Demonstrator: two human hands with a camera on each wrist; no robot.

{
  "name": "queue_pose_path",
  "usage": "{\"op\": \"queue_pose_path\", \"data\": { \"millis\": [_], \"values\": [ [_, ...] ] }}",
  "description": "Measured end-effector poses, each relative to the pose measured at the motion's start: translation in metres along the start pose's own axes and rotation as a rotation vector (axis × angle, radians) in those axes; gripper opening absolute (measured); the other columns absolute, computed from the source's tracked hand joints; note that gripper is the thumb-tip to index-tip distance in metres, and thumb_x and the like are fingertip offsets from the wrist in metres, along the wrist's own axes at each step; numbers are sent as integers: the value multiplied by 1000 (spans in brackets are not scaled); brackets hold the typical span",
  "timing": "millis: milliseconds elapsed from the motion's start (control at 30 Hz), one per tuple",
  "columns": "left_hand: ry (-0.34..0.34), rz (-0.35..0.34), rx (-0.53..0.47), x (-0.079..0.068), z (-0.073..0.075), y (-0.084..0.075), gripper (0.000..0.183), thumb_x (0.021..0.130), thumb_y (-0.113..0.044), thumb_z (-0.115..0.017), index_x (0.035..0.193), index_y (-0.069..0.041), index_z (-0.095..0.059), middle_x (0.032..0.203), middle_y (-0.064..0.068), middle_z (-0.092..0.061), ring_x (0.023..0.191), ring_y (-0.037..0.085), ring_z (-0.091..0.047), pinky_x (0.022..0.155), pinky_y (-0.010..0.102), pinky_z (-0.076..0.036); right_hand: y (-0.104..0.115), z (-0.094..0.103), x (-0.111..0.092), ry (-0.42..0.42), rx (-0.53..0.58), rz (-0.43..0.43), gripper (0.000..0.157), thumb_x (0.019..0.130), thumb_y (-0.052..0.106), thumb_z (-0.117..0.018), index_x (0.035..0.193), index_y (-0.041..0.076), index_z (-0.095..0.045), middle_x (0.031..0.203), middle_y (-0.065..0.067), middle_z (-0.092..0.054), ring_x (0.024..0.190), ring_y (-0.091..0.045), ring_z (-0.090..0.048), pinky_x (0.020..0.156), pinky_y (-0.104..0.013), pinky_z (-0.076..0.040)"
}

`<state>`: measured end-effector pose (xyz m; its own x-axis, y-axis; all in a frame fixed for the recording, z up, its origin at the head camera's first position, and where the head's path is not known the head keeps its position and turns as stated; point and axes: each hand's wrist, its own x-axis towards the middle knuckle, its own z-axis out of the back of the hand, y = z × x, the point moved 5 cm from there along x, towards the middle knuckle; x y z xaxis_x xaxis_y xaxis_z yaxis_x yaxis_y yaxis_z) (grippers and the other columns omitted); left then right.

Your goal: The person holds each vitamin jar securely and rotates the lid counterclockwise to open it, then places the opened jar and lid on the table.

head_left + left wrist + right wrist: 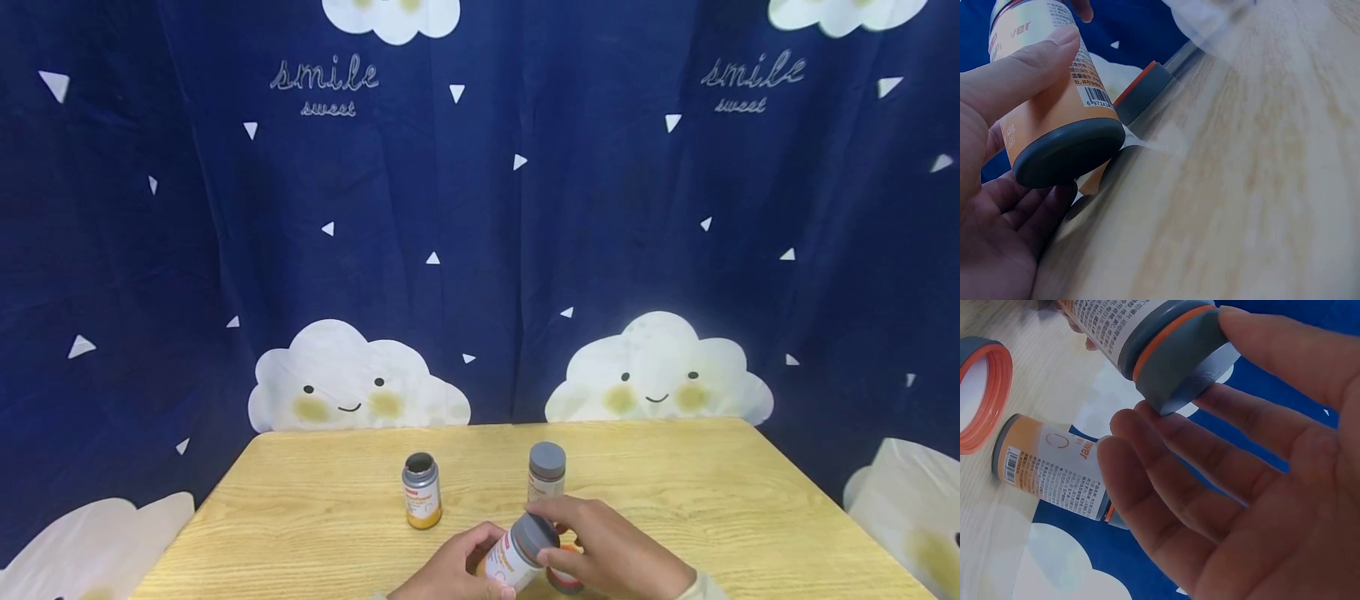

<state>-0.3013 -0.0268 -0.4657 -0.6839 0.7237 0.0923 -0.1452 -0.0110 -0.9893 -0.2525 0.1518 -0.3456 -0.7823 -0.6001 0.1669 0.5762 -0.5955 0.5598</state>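
Note:
My left hand (461, 567) grips a tilted pill bottle (510, 562) with a white and orange label, low over the table's near side. In the left wrist view, the thumb lies across the label and the dark base (1069, 153) faces the camera. On the grey cap (534, 535) of this bottle, my right hand (611, 542) has its thumb and fingertips. An orange ring shows below that cap (1188, 359) in the right wrist view. Beneath the right hand lies a loose cap (566, 577), its orange inside (1000, 394) showing.
Behind the right hand stands a second, capped bottle (547, 471). Farther left, an uncapped bottle (422, 492) stands upright with its dark mouth showing. The wooden table (315, 500) ends at a blue curtain (480, 208) with cloud prints.

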Motion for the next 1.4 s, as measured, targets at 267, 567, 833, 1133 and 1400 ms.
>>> {"op": "queue_pose_path", "data": {
  "millis": [267,567,833,1133,1400],
  "values": [
    [3,10,-4,0,0,2,44,89,-18,-70,129,-10,-53,118,6,-61,105,21,-59,88,31,-48,2,0,-3,5,-9,63,41,89,21,-70,128,19,-59,105,18,-61,90,0,-56,80,-23,-50],
    [6,-2,5,0,0,0,45,89,-18,-70,130,-10,-52,119,6,-60,106,22,-59,89,31,-48,3,3,-5,4,-66,91,50,86,12,-72,133,15,-57,122,9,-62,101,-1,-57,85,-26,-51],
    [12,-12,13,1,1,1,46,88,-19,-70,130,-10,-52,119,5,-61,106,21,-60,88,30,-48,4,3,-5,8,-89,116,53,84,6,-73,133,17,-57,124,7,-61,103,-2,-57,86,-28,-52],
    [9,-10,19,1,1,2,46,89,-20,-70,130,-11,-53,118,5,-61,104,21,-60,88,31,-48,-1,1,-2,42,-6,6,54,83,20,-76,133,24,-56,119,13,-61,96,0,-56,85,-26,-51],
    [13,0,-1,0,0,1,44,88,-19,-70,129,-13,-54,118,3,-62,105,21,-60,89,30,-48,2,2,0,-112,-28,12,34,90,47,-64,116,25,-62,100,17,-63,90,-4,-60,79,-28,-52]
  ]
}}
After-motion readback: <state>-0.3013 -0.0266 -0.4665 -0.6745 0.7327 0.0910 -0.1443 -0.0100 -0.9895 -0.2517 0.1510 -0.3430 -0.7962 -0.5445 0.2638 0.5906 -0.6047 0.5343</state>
